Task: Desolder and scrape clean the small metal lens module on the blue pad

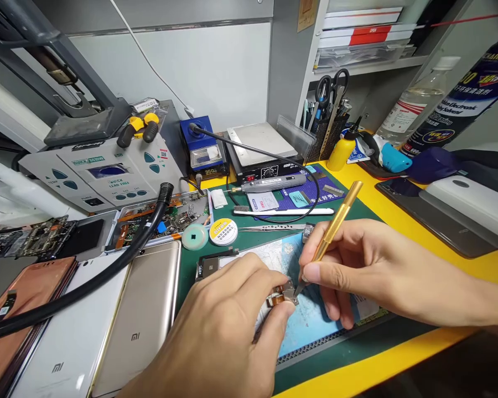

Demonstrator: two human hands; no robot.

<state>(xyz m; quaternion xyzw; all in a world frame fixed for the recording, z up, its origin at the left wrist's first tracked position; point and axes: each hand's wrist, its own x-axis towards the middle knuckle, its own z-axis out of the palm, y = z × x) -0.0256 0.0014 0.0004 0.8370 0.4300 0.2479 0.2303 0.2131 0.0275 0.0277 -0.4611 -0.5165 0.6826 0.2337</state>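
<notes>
My left hand [228, 315] pinches a small metal phone part with a copper-coloured flex cable [277, 299] between thumb and fingers, just above a blue work pad [311, 326]. A gold-handled craft knife [336, 224] is gripped like a pen in my right hand [357, 271]. Its blade tip meets, or comes very close to, the right edge of the small part. Behind my left hand lies a dark phone piece [209, 267], partly covered by the fingers. The left palm is hidden from view.
Several phones [143, 326] lie at the left, crossed by a black hose [108, 276]. Behind stand a hot-air station [108, 171], a tray of circuit boards [182, 215], a toothbrush [290, 211], tweezers [271, 228] and a heating plate [261, 143]. Bottles [419, 99] stand at the right.
</notes>
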